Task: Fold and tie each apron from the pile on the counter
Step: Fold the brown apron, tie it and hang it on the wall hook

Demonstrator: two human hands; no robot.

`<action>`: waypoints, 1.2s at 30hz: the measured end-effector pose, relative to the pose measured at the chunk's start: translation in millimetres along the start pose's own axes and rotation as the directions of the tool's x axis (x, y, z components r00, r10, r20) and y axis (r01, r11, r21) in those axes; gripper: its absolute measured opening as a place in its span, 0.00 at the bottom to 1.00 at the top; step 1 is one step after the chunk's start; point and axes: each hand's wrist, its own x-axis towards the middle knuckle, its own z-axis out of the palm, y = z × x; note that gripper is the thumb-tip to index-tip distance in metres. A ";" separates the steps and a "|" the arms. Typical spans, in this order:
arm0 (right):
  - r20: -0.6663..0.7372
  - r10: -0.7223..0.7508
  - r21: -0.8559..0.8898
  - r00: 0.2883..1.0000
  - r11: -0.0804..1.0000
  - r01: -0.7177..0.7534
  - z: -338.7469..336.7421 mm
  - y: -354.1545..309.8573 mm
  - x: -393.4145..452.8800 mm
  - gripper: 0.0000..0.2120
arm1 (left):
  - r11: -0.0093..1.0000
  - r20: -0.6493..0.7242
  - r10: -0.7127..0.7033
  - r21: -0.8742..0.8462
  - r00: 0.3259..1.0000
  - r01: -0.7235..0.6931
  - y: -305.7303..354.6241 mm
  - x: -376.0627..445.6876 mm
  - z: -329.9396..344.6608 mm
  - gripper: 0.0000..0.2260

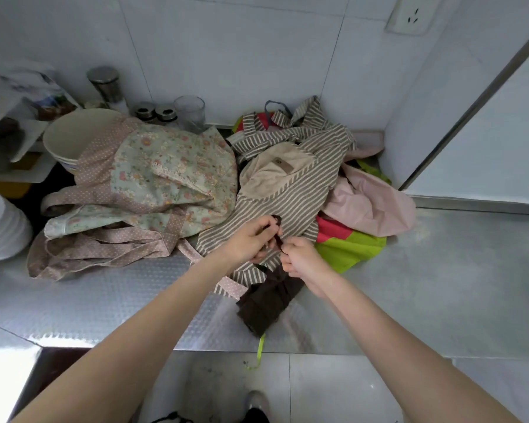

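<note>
On the counter (440, 285), a folded apron (266, 300) lies near the front edge, just before a pile of aprons (287, 184) that reaches the far wall. Left of the pile stands a bowl (74, 138); behind it, jars (156, 112) and a glass (190, 112).

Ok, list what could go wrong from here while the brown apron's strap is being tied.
1. The brown apron lies at the counter edge; a tug on the strap pinched by the left hand and right hand might pull the folded bundle open or off.
2. A green ribbon dangles over that edge and may drag the green apron down.
3. The striped apron lies under the hands and may get caught in the knot.
</note>
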 end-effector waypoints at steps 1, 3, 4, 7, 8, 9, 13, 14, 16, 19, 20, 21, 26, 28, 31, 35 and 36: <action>0.025 0.012 0.039 1.000 0.999 -0.013 2.1 -2.5 -0.2 0.14 | 0.993 0.031 0.050 0.107 0.998 -0.053 1.4 -2.1 1.7 0.11; 0.114 0.022 0.136 0.993 0.990 -0.038 4.0 -9.0 -3.4 0.11 | 0.931 0.048 0.142 0.332 0.989 -0.150 2.2 -4.0 0.3 0.11; 0.165 0.022 0.193 0.986 0.980 -0.054 3.3 -11.2 -5.0 0.09 | 0.887 0.056 0.169 0.426 0.984 -0.177 3.2 -5.0 -0.8 0.09; 0.228 0.014 0.294 0.973 0.952 -0.083 -3.1 -11.2 -8.7 0.05 | 0.761 0.120 0.124 0.626 0.985 -0.172 5.1 -8.7 -3.9 0.07; 0.230 0.005 0.312 0.973 0.947 -0.078 -5.5 -9.7 -8.9 0.06 | 0.717 0.142 0.079 0.680 0.987 -0.156 5.5 -11.3 -3.5 0.10; 0.229 -0.008 0.320 0.973 0.945 -0.067 -7.6 -8.2 -9.0 0.06 | 0.693 0.162 0.047 0.705 0.986 -0.149 5.0 -14.4 -3.2 0.12; 0.229 -0.037 0.319 0.973 0.947 -0.039 -9.0 -4.2 -9.5 0.05 | 0.694 0.162 0.014 0.709 0.987 -0.127 -1.1 -21.9 -5.3 0.13; 0.227 -0.038 0.322 0.973 0.946 -0.038 -8.2 -3.4 -9.7 0.05 | 0.700 0.154 0.012 0.704 0.988 -0.118 -0.9 -23.1 -5.5 0.14; 0.226 -0.038 0.334 0.973 0.942 -0.041 -7.4 -1.6 -9.5 0.05 | 0.777 0.155 0.012 0.621 0.988 -0.107 -0.2 -23.7 -5.2 0.16; 0.204 -0.015 0.222 0.979 0.974 -0.031 -8.4 -1.6 -10.2 0.09 | 0.853 0.119 -0.044 0.521 0.992 -0.025 -0.2 -24.8 -5.7 0.24; 0.193 0.001 0.161 0.981 0.987 -0.032 -7.8 -2.6 -10.7 0.11 | 0.856 0.111 -0.075 0.517 0.991 0.007 0.0 -25.9 -6.1 0.27; 0.175 0.013 0.081 0.984 0.996 -0.028 -6.0 -4.4 -10.4 0.11 | 0.841 0.112 -0.092 0.540 0.989 0.017 -0.9 -25.2 -7.2 0.28; 0.059 0.041 -0.190 0.997 0.981 -0.029 6.2 -10.6 -2.8 0.08 | 0.788 0.152 -0.048 0.614 0.987 -0.057 3.1 -22.3 0.1 0.26; 0.098 0.084 0.181 0.992 0.978 -0.101 3.1 -9.7 0.9 0.13 | 0.972 0.103 -0.057 0.232 0.993 0.032 -0.4 -22.8 -1.3 0.25; 0.238 0.028 0.398 0.971 0.909 -0.123 -9.6 -8.6 -1.3 0.15 | 0.982 -0.080 -0.110 -0.161 0.991 0.096 -8.4 -26.0 -10.4 0.15; 0.189 -0.132 0.079 0.973 0.990 0.119 -17.2 -6.7 -3.6 0.05 | 0.887 -0.184 -0.314 -0.407 0.931 0.219 -9.4 -24.8 -12.9 0.03; 0.143 -0.184 -0.069 0.972 0.978 0.196 -17.3 -7.3 -3.5 0.05 | 0.864 -0.174 -0.342 -0.444 0.923 0.236 -6.4 -23.5 -12.0 0.02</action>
